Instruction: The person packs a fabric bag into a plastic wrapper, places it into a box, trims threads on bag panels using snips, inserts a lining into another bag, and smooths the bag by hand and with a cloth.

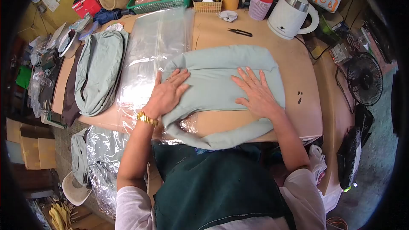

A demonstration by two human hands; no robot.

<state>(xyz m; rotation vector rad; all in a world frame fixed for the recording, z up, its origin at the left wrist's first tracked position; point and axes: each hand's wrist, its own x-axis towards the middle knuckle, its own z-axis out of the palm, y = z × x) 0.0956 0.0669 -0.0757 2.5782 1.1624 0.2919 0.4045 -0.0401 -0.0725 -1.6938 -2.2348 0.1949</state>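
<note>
A pale grey-green cloth piece lies on the brown table, its wide part flat and a narrow strap curving round near the front edge. My left hand rests on its left side, fingers spread. On its right side lies my right hand, palm down with the fingers apart. Clear plastic sheets are stacked left of the cloth, partly under it. Farther left is another folded grey-green cloth piece.
Small black snips lie behind the cloth. A white kettle, a pink cup holder and a green basket stand along the back. At the right is a black fan.
</note>
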